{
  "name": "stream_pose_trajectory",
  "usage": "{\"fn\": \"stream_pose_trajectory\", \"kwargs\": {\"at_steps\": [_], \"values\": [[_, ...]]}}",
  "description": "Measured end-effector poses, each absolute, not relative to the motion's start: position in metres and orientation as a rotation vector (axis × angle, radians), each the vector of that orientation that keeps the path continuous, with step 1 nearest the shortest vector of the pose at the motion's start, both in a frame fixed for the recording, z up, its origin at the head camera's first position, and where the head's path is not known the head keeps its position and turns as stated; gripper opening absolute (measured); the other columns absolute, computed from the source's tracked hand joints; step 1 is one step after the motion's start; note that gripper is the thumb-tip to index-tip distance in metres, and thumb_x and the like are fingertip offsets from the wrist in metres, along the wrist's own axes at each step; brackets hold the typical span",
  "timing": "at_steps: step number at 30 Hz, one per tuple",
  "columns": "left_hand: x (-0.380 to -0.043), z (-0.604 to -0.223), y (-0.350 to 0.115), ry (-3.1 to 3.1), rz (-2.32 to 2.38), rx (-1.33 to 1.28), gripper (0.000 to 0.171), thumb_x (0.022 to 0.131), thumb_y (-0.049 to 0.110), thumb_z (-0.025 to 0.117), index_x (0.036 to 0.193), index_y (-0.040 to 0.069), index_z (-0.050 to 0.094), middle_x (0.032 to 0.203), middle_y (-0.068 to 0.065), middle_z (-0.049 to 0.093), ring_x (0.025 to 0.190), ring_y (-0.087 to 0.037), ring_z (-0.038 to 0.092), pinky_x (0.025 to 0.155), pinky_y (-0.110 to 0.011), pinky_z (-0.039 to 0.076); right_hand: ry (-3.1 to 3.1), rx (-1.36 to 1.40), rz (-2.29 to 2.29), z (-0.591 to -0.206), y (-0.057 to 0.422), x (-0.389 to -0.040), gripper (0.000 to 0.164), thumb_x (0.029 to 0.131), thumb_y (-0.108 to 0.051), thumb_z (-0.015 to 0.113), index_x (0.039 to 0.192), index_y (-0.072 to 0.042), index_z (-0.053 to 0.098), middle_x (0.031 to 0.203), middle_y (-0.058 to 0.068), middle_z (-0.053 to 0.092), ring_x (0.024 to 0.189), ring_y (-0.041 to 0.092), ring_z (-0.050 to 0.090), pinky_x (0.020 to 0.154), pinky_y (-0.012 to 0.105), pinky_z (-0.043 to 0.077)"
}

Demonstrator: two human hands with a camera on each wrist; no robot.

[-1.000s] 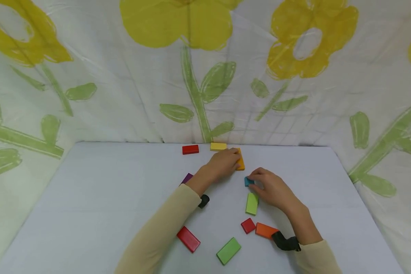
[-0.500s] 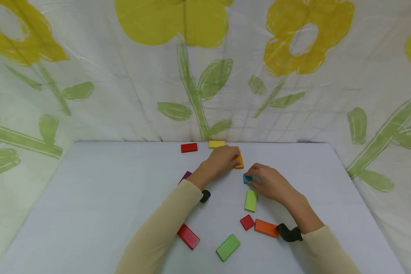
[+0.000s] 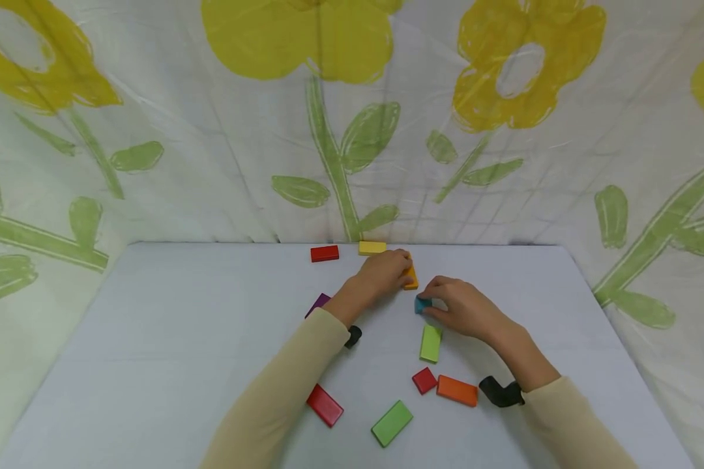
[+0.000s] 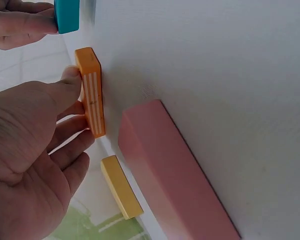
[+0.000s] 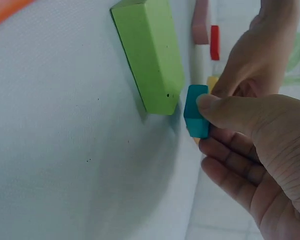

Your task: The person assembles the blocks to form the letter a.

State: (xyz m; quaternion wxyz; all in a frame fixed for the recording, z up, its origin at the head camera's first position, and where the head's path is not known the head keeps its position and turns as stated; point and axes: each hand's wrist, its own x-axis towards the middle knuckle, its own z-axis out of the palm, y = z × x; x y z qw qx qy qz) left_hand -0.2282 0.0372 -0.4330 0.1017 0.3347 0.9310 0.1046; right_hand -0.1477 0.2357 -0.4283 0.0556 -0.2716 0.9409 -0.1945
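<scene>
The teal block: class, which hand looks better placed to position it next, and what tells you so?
Probably the right hand: it pinches the teal block, while the left hand grips the amber block, apart from the teal one.

sleeves [image 3: 284, 378]: beige, plain | wrist gear [image 3: 501, 392]: black, right piece curved

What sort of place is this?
Possibly an indoor play corner, though I can't be sure: colourful blocks on a white tabletop, with a flower-printed sheet hanging behind.
</scene>
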Motion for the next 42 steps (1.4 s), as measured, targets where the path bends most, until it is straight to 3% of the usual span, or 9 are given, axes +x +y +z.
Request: {"fn": "stream_pose_trajectory", "kwargs": {"at_steps": [7,12,21,29,35,37,42], "values": [[-0.2277,-0.4369,0.0372,2.754,0.27,1.021,0.027,0.108,0.033,0.061,0.121,0.013,0.074,0.141,-0.001,0.067,0.126,-0.021,0.064,0.11,-0.032,0.055,2.849,-0.849,-0.606,-0.4272,0.2318,-0.1462,0.024,0.093,-0.011,0.081,0.117,-0.006,0.08,0.112,0.006,0.075,0.103,0.022,0.072,0.092,0.042,0.064],[-0.2268,-0.4388,0.0352,2.748,0.231,1.054,0.03,0.11,0.034,0.057,0.129,0.015,0.071,0.152,-0.002,0.06,0.138,-0.022,0.058,0.122,-0.034,0.046,2.864,-0.89,-0.595,-0.428,0.2294,-0.1466,0.024,0.093,-0.013,0.082,0.115,-0.006,0.081,0.111,0.005,0.075,0.102,0.021,0.072,0.091,0.041,0.064],[-0.2247,-0.4346,0.0332,2.72,0.213,1.078,0.041,0.112,0.033,0.054,0.149,0.018,0.061,0.163,-0.006,0.049,0.15,-0.024,0.048,0.128,-0.036,0.039,2.905,-0.901,-0.579,-0.4312,0.2282,-0.1474,0.025,0.091,-0.013,0.083,0.116,-0.007,0.081,0.112,0.006,0.076,0.103,0.022,0.072,0.091,0.041,0.064],[-0.2218,-0.4337,0.0351,2.681,0.272,1.069,0.041,0.112,0.032,0.052,0.149,0.015,0.059,0.166,-0.006,0.046,0.147,-0.023,0.054,0.121,-0.038,0.048,2.913,-0.91,-0.588,-0.4336,0.2287,-0.1484,0.027,0.091,-0.012,0.083,0.117,-0.007,0.081,0.113,0.006,0.076,0.102,0.022,0.072,0.09,0.042,0.063],[-0.2226,-0.4352,0.0361,2.695,0.274,0.988,0.057,0.11,0.039,0.055,0.158,0.008,0.048,0.171,-0.005,0.04,0.148,-0.022,0.054,0.12,-0.037,0.049,2.901,-0.908,-0.605,-0.4341,0.2291,-0.1485,0.026,0.091,-0.011,0.083,0.117,-0.006,0.081,0.112,0.006,0.076,0.102,0.021,0.071,0.09,0.04,0.063],[-0.2226,-0.4353,0.0361,2.694,0.272,0.972,0.057,0.11,0.04,0.056,0.158,0.008,0.049,0.172,-0.005,0.038,0.152,-0.022,0.05,0.122,-0.037,0.047,2.901,-0.901,-0.6,-0.434,0.2291,-0.1488,0.027,0.091,-0.011,0.083,0.118,-0.006,0.081,0.112,0.006,0.076,0.102,0.021,0.071,0.089,0.04,0.063],[-0.2223,-0.436,0.0364,2.7,0.276,1.0,0.05,0.11,0.038,0.055,0.151,0.01,0.057,0.167,-0.004,0.045,0.144,-0.021,0.057,0.119,-0.036,0.051,2.899,-0.891,-0.593,-0.4346,0.2289,-0.1495,0.028,0.092,-0.011,0.083,0.119,-0.006,0.08,0.113,0.006,0.076,0.102,0.021,0.071,0.09,0.041,0.063]]}}
